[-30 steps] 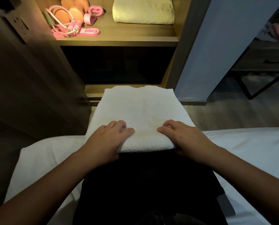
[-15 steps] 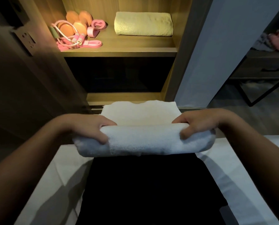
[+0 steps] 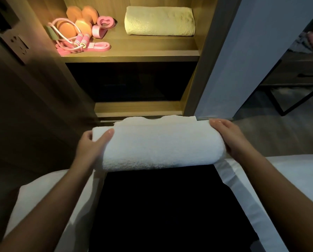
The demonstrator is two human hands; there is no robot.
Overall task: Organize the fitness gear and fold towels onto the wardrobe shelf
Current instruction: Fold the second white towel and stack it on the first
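White towel, folded into a thick roll-like bundle, was held btwn both hands in front of the wardrobe, at the bed edge and above a black cloth. It lay crosswise, long axis L to R, one loose layer showing along its far edge.

L hand gripped the towel's left end: thumb over the top, rest of the fingers hidden under or behind the bundle. R hand was cupped round the right end, fingertips curled on at the far corner, palm against the side. So the towel sat squarely btwn the two grips, each hand at an end, middle unsupported. Can't tell if its underside touched the black cloth.

Up on the lit shelf: a folded yellow towel to the right; on the left, grouped together, orange dumbbells, a pink skipping rope, a pink band and a pink ring. White towel was well below that shelf, approx. level w/ the wardrobe's bottom ledge.
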